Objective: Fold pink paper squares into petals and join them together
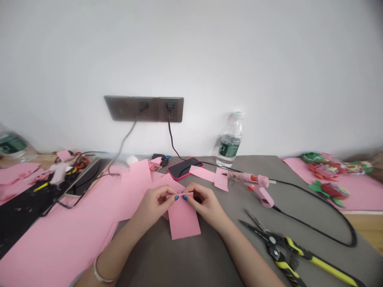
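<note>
A small rectangle of pink paper (184, 221) hangs between my two hands above the grey table. My left hand (157, 205) pinches its top edge, thumb in front and fingers behind. Close beside it, my right hand (205, 203) pinches the same edge in the same way, and the thumbs almost meet. A narrow fold seems to run along that top edge. More pink paper lies just behind my hands, partly hidden by them.
Right of my hands lie a pink glue gun (254, 181) with a black cable and yellow-black pliers (278, 247). Behind stand a water bottle (229, 139) and a phone (185, 168). Large pink sheets (68, 235) cover the left; paper flowers (332, 191) lie far right.
</note>
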{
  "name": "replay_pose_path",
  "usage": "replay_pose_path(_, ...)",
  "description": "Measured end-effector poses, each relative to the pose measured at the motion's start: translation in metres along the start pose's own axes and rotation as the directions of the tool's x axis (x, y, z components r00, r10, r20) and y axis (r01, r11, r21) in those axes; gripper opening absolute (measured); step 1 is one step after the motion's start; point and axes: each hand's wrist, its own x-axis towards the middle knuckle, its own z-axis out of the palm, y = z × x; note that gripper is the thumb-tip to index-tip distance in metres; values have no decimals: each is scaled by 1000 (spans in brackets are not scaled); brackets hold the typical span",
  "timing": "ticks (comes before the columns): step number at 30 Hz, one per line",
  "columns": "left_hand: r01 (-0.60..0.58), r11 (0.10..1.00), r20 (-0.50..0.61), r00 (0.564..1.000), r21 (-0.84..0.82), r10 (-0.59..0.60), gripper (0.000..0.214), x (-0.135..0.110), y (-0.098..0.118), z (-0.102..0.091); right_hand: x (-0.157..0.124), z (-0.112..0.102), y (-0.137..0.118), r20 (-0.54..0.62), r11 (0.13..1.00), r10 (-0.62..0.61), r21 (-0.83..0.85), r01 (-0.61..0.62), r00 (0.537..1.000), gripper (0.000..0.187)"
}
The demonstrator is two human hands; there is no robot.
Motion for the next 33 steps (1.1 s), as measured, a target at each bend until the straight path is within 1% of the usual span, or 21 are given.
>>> replay_pose_path(2, -32, 997, 42, 999, 66, 30, 23, -2, 1, 2, -1, 1, -3, -8, 996, -78, -38, 78, 997, 15)
replay_pose_path(4, -72, 990, 71, 995, 118, 64, 22, -3, 2, 4, -1, 3, -5, -10, 988, -145, -58, 144, 989, 10)
replay_pose_path(7, -118, 974, 87, 991, 194, 103, 21, -5, 3, 5, -1, 4, -5, -13, 977, -180, -117, 177, 984, 12)
replay_pose_path(10, -146, 956, 75, 989, 254, 131, 19, -6, 4, 4, -1, 4, -4, -33, 977, -162, -142, 156, 986, 15)
replay_pose_path(13, -158, 954, 36, 987, 254, 154, 17, -6, 5, 3, 0, 2, -1, -90, 992, -100, -89, 92, 991, 14)
replay_pose_path(16, -164, 959, 27, 986, 231, 162, 16, -6, 6, 2, 2, 1, 2, -138, 998, -52, -35, 48, 989, 12)
replay_pose_path(19, -142, 971, 25, 990, 191, 140, 16, -6, 6, 1, 4, -1, 6, -180, 998, -46, 28, 52, 983, 11)
replay_pose_path(21, -123, 977, -5, 992, 174, 126, 16, -5, 5, 0, 6, -4, 8, -239, 994, -46, 84, 68, 970, 14)
replay_pose_path(23, -107, 982, -44, 992, 159, 115, 16, -5, 4, -2, 6, -7, 9, -265, 989, -35, 129, 71, 964, 20)
replay_pose_path(25, -97, 986, -73, 991, 138, 108, 16, -5, 3, -3, 5, -8, 8, -218, 988, -13, 149, 46, 976, 27)
replay_pose_path(27, -101, 988, -84, 990, 115, 111, 17, -4, 3, -3, 3, -6, 5, -121, 990, 10, 138, 6, 993, 33)
replay_pose_path(29, -101, 990, -79, 991, 102, 109, 19, -4, 4, -3, 0, -3, 2, -28, 994, 13, 108, -10, 1000, 36)
replay_pose_path(31, -103, 987, -36, 993, 120, 108, 19, -4, 5, -2, -2, -2, -1, 62, 997, -9, 83, 4, 998, 39)
replay_pose_path(33, -119, 980, 35, 993, 157, 115, 19, -4, 6, -1, -3, -1, -4, 154, 998, -33, 62, 24, 987, 39)
